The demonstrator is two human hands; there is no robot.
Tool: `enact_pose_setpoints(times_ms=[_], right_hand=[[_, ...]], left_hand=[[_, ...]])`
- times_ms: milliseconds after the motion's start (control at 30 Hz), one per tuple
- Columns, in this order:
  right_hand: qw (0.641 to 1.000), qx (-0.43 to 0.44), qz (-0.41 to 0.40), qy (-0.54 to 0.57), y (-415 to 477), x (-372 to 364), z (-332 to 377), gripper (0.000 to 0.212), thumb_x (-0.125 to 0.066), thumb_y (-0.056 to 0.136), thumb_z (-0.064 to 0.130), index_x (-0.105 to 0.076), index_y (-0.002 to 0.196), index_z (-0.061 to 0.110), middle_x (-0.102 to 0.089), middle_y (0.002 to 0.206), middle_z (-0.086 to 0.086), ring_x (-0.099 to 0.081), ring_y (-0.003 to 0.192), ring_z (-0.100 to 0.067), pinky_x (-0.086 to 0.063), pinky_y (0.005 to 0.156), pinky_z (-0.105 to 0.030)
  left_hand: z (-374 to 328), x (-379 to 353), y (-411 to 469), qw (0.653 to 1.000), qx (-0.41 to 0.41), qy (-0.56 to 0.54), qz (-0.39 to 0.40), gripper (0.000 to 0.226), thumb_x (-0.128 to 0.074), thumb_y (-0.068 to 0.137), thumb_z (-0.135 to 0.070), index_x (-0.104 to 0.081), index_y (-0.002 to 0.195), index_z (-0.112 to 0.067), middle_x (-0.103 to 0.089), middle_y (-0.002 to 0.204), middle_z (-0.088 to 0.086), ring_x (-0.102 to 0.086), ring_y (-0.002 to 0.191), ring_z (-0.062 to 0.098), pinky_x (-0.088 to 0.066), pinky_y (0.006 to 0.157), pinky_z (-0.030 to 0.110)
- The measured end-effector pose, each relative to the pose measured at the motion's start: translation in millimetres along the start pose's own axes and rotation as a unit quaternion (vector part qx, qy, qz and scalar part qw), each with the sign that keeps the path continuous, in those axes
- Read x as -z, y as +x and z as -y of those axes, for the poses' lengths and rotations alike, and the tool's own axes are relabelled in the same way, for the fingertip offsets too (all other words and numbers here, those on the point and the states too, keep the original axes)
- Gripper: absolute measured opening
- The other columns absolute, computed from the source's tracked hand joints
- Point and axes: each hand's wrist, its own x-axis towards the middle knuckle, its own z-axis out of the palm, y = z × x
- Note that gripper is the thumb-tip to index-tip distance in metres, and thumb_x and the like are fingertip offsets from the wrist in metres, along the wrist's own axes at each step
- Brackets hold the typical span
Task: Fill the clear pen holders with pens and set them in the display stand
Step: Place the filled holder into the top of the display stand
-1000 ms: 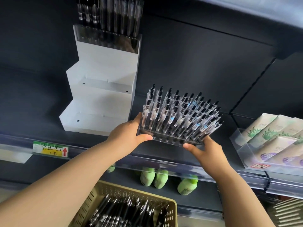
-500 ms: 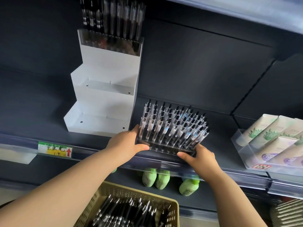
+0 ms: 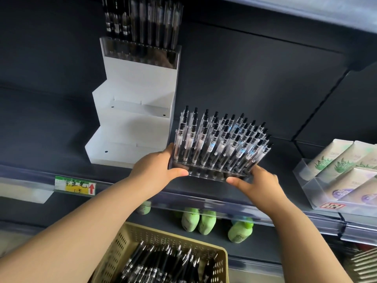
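Note:
A clear pen holder (image 3: 208, 173) full of several clear-barrelled pens (image 3: 220, 139) is held over the dark shelf, to the right of the white stepped display stand (image 3: 130, 123). My left hand (image 3: 157, 168) grips the holder's left end, thumb along its front. My right hand (image 3: 259, 182) grips the right end. Another filled clear holder (image 3: 140, 54) sits on the stand's top step. The two lower steps hold nothing.
A beige perforated basket (image 3: 130, 242) with several loose pens is at the bottom centre. A clear tray of tubes (image 3: 318, 193) stands on the shelf to the right. Green bottles (image 3: 197, 221) stand on the shelf below. A price label (image 3: 75, 185) is on the shelf rail.
Both hands brought the filled holder down and leftward to the shelf, and it now stands more upright, closer to the stand's right side.

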Motion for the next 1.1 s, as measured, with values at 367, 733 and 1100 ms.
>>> enact_pose_setpoints(times_ms=[367, 733, 1100], right_hand=[[0.997, 0.076, 0.024, -0.013, 16.8, 24.1, 82.9, 0.055, -0.047, 0.060, 0.077, -0.036, 0.070, 0.024, -0.045, 0.070, 0.011, -0.044, 0.077, -0.018, -0.036, 0.077, -0.038], [0.990, 0.135, 0.018, -0.035, 49.2, 31.7, 163.2, 0.041, -0.054, 0.074, 0.069, -0.032, 0.065, 0.036, -0.046, 0.065, 0.013, -0.041, 0.063, -0.007, -0.040, 0.084, -0.045], [0.990, 0.118, 0.019, -0.070, 86.6, 26.9, 206.2, 0.070, -0.044, 0.076, 0.075, -0.063, 0.104, 0.013, -0.067, 0.095, -0.006, -0.059, 0.092, -0.027, -0.035, 0.100, -0.048]], left_hand=[[29.1, 90.9, -13.6, 0.999, 0.028, 0.023, -0.029, 0.053, -0.056, 0.075, -0.067, -0.044, 0.122, -0.045, -0.062, 0.111, -0.008, -0.051, 0.082, 0.015, -0.045, 0.066, 0.029], [64.7, 167.9, -7.5, 0.996, 0.057, 0.055, -0.036, 0.039, -0.052, 0.070, -0.072, -0.051, 0.095, -0.042, -0.060, 0.085, -0.017, -0.060, 0.076, 0.003, -0.050, 0.064, 0.029], [95.1, 205.0, 34.6, 0.997, 0.071, 0.027, -0.027, 0.069, -0.059, 0.074, -0.065, -0.051, 0.124, -0.019, -0.053, 0.130, 0.001, -0.051, 0.116, 0.020, -0.044, 0.089, 0.032]])
